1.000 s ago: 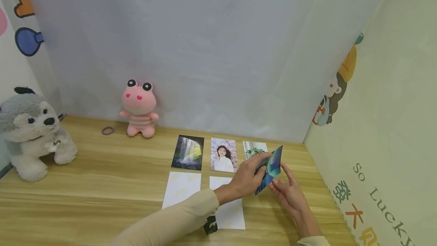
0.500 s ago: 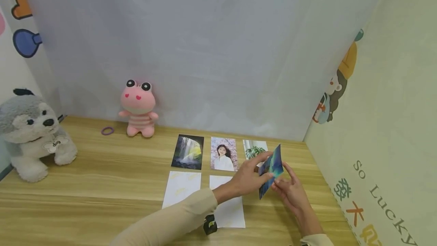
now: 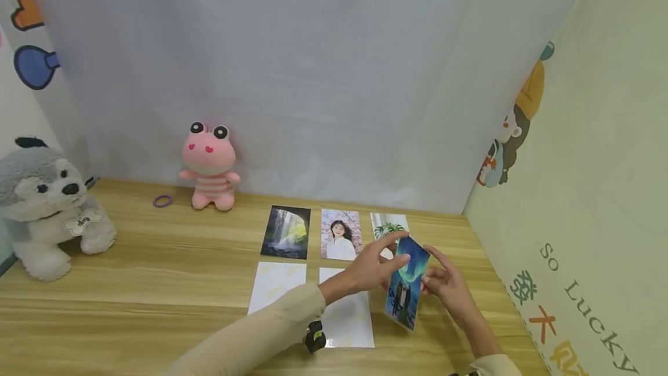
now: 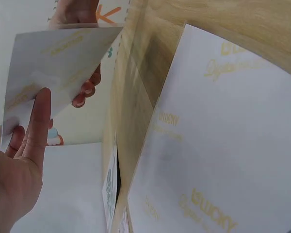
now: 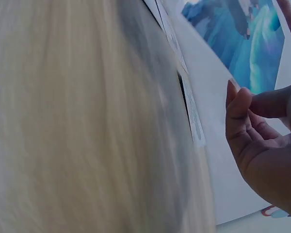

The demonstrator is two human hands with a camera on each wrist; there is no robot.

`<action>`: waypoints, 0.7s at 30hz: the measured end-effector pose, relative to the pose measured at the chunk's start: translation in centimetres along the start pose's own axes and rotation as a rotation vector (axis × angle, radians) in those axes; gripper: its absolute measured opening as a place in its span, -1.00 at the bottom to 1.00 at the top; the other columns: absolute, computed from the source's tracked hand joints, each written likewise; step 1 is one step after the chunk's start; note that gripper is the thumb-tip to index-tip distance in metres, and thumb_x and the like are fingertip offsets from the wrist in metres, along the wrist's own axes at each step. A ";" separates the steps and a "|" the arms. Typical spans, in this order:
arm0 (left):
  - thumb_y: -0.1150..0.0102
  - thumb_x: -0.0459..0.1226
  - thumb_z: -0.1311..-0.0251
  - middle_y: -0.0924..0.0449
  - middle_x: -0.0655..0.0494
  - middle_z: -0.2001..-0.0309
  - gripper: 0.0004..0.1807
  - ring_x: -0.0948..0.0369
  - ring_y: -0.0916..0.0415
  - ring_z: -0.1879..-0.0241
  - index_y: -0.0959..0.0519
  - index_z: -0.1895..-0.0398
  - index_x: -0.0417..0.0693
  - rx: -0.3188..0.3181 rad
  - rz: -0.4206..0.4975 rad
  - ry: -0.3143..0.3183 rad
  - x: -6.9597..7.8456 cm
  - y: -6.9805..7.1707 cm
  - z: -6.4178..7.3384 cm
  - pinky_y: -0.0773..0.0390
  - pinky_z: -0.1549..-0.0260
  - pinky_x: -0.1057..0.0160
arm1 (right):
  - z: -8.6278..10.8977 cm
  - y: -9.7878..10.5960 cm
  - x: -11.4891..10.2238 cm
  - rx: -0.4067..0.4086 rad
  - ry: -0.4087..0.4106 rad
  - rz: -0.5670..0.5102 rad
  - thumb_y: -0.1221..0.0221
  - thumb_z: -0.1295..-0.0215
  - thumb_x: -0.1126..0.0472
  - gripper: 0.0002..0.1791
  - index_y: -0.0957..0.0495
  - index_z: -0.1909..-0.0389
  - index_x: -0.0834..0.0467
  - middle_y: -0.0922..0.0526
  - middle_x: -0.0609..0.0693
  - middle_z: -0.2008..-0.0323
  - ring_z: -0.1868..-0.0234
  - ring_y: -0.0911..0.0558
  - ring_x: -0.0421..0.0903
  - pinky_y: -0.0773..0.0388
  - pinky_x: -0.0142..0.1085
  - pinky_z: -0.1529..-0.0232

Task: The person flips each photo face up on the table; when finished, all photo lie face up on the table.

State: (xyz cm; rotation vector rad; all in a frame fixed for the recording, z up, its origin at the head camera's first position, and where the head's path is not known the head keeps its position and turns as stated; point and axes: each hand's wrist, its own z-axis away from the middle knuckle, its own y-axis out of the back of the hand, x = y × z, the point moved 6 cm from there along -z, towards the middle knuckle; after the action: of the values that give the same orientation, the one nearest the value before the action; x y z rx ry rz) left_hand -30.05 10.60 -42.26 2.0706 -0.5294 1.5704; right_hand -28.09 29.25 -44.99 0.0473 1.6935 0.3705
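Note:
In the head view a photo print [image 3: 408, 283] with a blue-green aurora stands tilted above the table, picture side towards me. My left hand [image 3: 373, 263] holds its upper left part, thumb on the picture and fingers behind. At its right edge my right hand [image 3: 451, 289] pinches it between thumb and finger. The left wrist view shows the print's white back [image 4: 53, 68] with pale yellow lettering. Just beyond, a plant photo [image 3: 388, 225] lies partly hidden by the left hand. Below the left forearm is a face-down print [image 3: 347, 324], white with yellow lettering.
A waterfall photo [image 3: 286, 232] and a portrait photo [image 3: 341, 234] lie in the back row. Another face-down print [image 3: 279, 283] is in front of them. A pink plush toy [image 3: 210, 167], a purple ring [image 3: 162, 201] and a grey plush dog [image 3: 47, 208] are on the left.
The held print has turned from slanted and narrow to facing me more fully, its lower end now hanging further down. Both hands keep hold of it, the left thumb shifting up its face.

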 end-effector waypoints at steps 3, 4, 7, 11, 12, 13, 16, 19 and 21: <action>-0.08 -0.20 -0.45 -0.37 -0.08 -0.04 -0.43 0.13 -0.56 0.65 -0.26 -0.48 0.20 0.018 0.008 0.028 -0.4 0.2 -0.1 -0.64 0.49 -0.20 | -0.2 -0.1 -0.8 -0.035 0.052 0.127 -0.05 -0.37 0.53 -0.32 -0.08 -0.48 0.39 -0.60 0.02 0.41 0.45 -0.61 -0.20 -0.65 -0.25 0.39; -0.10 -0.24 -0.43 -0.37 -0.07 -0.01 -0.43 0.08 -0.55 0.65 -0.27 -0.47 0.20 0.026 0.003 0.033 -0.6 0.3 -0.1 -0.64 0.49 -0.20 | -0.2 -0.2 -1.0 -0.043 0.066 0.158 -0.05 -0.36 0.54 -0.33 -0.10 -0.47 0.40 -0.59 0.05 0.41 0.46 -0.60 -0.19 -0.64 -0.24 0.41; -0.11 -0.35 -0.40 -0.34 -0.03 0.04 -0.40 -0.06 -0.55 0.62 -0.29 -0.45 0.20 0.040 -0.010 0.043 -1.1 0.4 -0.2 -0.65 0.51 -0.19 | -0.4 -0.2 -1.3 -0.051 0.066 0.227 -0.03 -0.34 0.57 -0.34 -0.15 -0.46 0.36 -0.58 0.13 0.41 0.49 -0.58 -0.12 -0.61 -0.22 0.45; -0.10 -0.46 -0.35 -0.37 -0.02 0.11 -0.43 -0.01 -0.47 0.70 -0.35 -0.40 0.06 0.050 -0.079 0.024 -1.6 0.5 -0.3 -0.66 0.60 -0.01 | -0.5 -0.2 -1.1 -0.042 0.038 0.293 0.02 -0.34 0.59 -0.34 -0.20 -0.46 0.29 -0.57 0.15 0.44 0.53 -0.55 -0.04 -0.57 -0.21 0.49; -0.10 -0.47 -0.34 -0.39 -0.02 0.12 -0.45 0.06 -0.41 0.74 -0.37 -0.38 0.02 0.054 -0.111 0.014 -1.7 0.6 -0.4 -0.63 0.65 0.09 | -0.5 -0.2 -1.0 -0.037 0.032 0.302 0.02 -0.34 0.59 -0.35 -0.20 -0.46 0.29 -0.57 0.14 0.44 0.53 -0.55 -0.04 -0.57 -0.21 0.49; -0.10 -0.48 -0.33 -0.44 -0.03 0.13 -0.46 0.15 -0.35 0.78 -0.39 -0.35 -0.02 0.059 -0.140 0.004 -1.8 0.6 -0.4 -0.58 0.69 0.20 | -0.5 -0.2 -0.9 -0.031 0.027 0.308 0.02 -0.35 0.59 -0.35 -0.20 -0.46 0.30 -0.58 0.14 0.45 0.53 -0.55 -0.04 -0.57 -0.21 0.49; -0.11 -0.49 -0.31 -0.60 -0.11 0.29 -0.49 0.34 -0.18 0.81 -0.41 -0.33 -0.08 0.075 -0.216 -0.008 -2.1 0.7 -0.4 -0.32 0.75 0.41 | -0.4 -0.1 -0.7 -0.010 0.002 0.307 0.02 -0.36 0.58 -0.35 -0.18 -0.47 0.32 -0.59 0.16 0.42 0.50 -0.56 -0.08 -0.60 -0.23 0.45; -0.10 -0.48 -0.33 -0.66 -0.13 0.38 -0.49 0.35 -0.11 0.81 -0.40 -0.34 -0.06 0.090 -0.248 0.003 -2.4 0.8 -0.3 -0.21 0.74 0.42 | -0.2 0.1 -0.7 0.022 -0.031 0.282 -0.01 -0.37 0.56 -0.34 -0.14 -0.49 0.32 -0.62 0.19 0.36 0.46 -0.58 -0.10 -0.63 -0.23 0.39; -0.08 -0.46 -0.35 -0.61 -0.13 0.50 -0.47 0.34 -0.09 0.81 -0.38 -0.37 -0.04 0.094 -0.255 0.017 -2.6 0.8 -0.3 -0.19 0.74 0.41 | -0.2 0.2 -0.6 0.043 -0.058 0.266 -0.04 -0.37 0.54 -0.31 -0.12 -0.50 0.29 -0.63 0.22 0.32 0.43 -0.60 -0.13 -0.64 -0.23 0.35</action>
State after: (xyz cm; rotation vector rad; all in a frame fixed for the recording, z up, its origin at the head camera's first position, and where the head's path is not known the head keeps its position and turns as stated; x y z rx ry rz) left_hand -31.44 10.17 -44.61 2.0959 -0.1788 1.4854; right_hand -28.23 29.29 -44.32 0.3148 1.6412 0.5258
